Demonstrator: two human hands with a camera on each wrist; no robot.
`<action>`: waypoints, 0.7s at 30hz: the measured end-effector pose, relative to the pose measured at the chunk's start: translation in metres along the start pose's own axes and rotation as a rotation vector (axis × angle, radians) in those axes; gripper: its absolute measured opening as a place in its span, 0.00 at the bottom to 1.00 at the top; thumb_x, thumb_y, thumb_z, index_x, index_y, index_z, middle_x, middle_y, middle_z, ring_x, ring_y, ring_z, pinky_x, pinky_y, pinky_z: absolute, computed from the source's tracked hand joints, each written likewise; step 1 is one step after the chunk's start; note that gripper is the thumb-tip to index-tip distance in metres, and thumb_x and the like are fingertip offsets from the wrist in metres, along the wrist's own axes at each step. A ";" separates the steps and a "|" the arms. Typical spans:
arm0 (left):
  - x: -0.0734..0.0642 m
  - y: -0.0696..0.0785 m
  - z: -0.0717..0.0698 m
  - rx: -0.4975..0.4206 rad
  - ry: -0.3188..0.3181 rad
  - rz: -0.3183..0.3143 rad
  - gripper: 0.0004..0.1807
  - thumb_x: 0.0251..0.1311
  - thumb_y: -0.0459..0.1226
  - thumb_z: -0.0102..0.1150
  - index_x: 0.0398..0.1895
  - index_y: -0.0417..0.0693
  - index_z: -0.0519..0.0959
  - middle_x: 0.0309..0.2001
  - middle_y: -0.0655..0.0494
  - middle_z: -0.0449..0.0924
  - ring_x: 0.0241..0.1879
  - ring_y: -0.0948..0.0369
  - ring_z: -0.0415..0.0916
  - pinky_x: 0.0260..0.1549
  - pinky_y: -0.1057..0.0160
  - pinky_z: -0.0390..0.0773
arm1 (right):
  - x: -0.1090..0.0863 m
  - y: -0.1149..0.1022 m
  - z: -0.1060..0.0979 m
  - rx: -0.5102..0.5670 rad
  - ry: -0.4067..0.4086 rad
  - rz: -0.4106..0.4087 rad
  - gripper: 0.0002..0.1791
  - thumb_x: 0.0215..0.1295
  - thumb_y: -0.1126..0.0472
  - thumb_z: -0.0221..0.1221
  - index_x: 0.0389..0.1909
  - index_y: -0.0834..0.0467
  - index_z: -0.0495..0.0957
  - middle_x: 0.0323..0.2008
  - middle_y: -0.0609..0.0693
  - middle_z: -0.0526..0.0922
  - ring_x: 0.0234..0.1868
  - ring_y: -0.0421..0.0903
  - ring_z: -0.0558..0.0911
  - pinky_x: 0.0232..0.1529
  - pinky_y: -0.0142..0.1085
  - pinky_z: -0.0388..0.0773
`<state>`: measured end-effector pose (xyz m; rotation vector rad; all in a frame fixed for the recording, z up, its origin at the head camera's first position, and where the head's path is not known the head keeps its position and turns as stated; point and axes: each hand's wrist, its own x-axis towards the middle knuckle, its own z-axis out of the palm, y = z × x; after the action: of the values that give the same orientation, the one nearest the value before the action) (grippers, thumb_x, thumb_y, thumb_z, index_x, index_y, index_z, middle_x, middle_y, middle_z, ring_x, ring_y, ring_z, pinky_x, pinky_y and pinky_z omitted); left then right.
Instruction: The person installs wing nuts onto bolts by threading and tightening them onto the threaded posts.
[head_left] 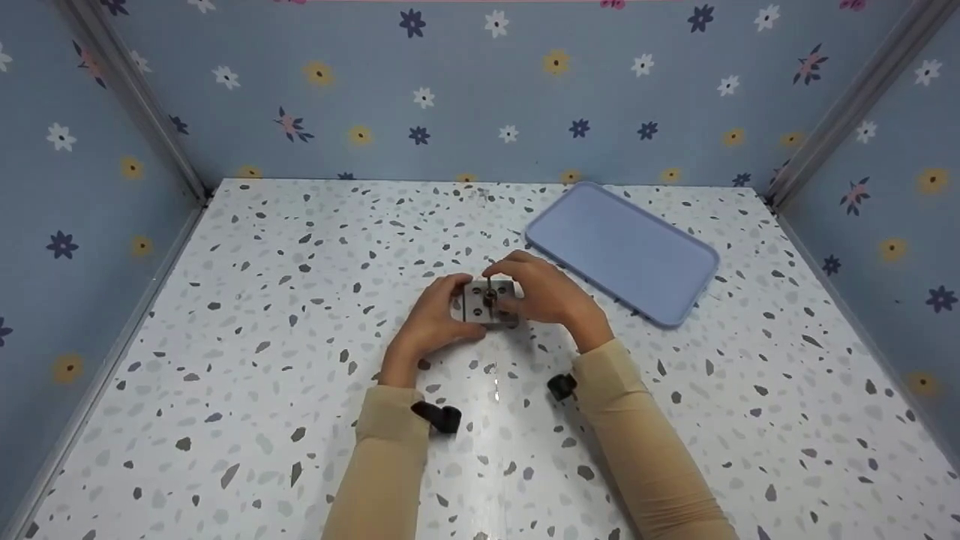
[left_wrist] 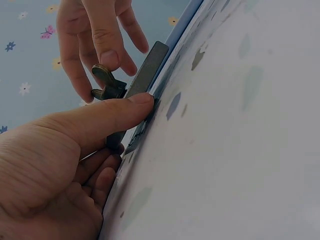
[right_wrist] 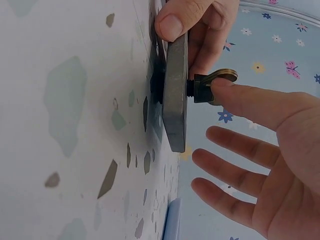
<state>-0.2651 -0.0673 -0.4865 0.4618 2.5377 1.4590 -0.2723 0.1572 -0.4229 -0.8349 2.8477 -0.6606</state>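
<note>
A small grey metal plate (head_left: pixel 478 300) with several round holes lies raised off the tabletop, a dark part showing beneath it in the right wrist view. My left hand (head_left: pixel 433 316) grips its edges, thumb on the near edge and fingers on the far one. From the plate's face stands a dark, brassy-edged wing nut (right_wrist: pixel 204 89) on a short stretch of thread. My right hand (head_left: pixel 551 291) pinches its wings between thumb and index finger. The other right fingers (right_wrist: pixel 232 170) are spread loosely, away from the plate.
A blue-lilac tray (head_left: pixel 622 251) lies slanted behind and to the right of the hands. The speckled white table (head_left: pixel 300 352) is enclosed by flowered panels (head_left: pixel 465 90) at the back and both sides.
</note>
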 end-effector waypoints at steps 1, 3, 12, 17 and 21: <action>0.000 0.000 0.000 -0.001 0.000 0.001 0.51 0.48 0.36 0.82 0.78 0.47 0.67 0.70 0.48 0.72 0.66 0.51 0.71 0.73 0.50 0.67 | 0.000 0.000 0.000 0.002 0.000 0.003 0.25 0.73 0.60 0.66 0.69 0.54 0.79 0.68 0.56 0.77 0.68 0.56 0.77 0.69 0.51 0.76; 0.000 0.000 0.000 -0.005 0.000 0.004 0.51 0.48 0.36 0.82 0.78 0.47 0.67 0.70 0.48 0.72 0.65 0.51 0.71 0.72 0.51 0.68 | 0.000 0.000 0.000 0.006 0.002 0.008 0.25 0.73 0.60 0.67 0.69 0.54 0.79 0.68 0.56 0.77 0.68 0.56 0.77 0.69 0.51 0.76; 0.000 -0.002 0.000 -0.024 0.001 0.016 0.51 0.47 0.35 0.81 0.78 0.45 0.67 0.70 0.47 0.72 0.64 0.51 0.71 0.72 0.51 0.68 | 0.000 0.001 0.001 0.014 0.024 -0.010 0.25 0.70 0.59 0.70 0.67 0.56 0.79 0.65 0.58 0.79 0.64 0.58 0.79 0.66 0.52 0.77; 0.000 -0.001 0.001 -0.028 -0.004 0.020 0.52 0.48 0.35 0.81 0.79 0.45 0.66 0.70 0.46 0.72 0.65 0.50 0.71 0.71 0.52 0.69 | 0.000 0.002 0.001 0.021 0.044 -0.022 0.25 0.68 0.59 0.71 0.65 0.58 0.80 0.63 0.60 0.80 0.62 0.60 0.80 0.64 0.53 0.78; 0.000 -0.001 0.000 -0.017 -0.001 0.016 0.52 0.48 0.35 0.81 0.79 0.45 0.66 0.71 0.47 0.72 0.67 0.50 0.71 0.73 0.52 0.67 | 0.001 0.002 0.002 0.027 0.047 -0.011 0.26 0.68 0.58 0.72 0.65 0.57 0.80 0.63 0.60 0.80 0.61 0.60 0.80 0.63 0.52 0.79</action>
<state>-0.2652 -0.0672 -0.4874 0.4817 2.5242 1.4847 -0.2738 0.1579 -0.4256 -0.8423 2.8708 -0.7276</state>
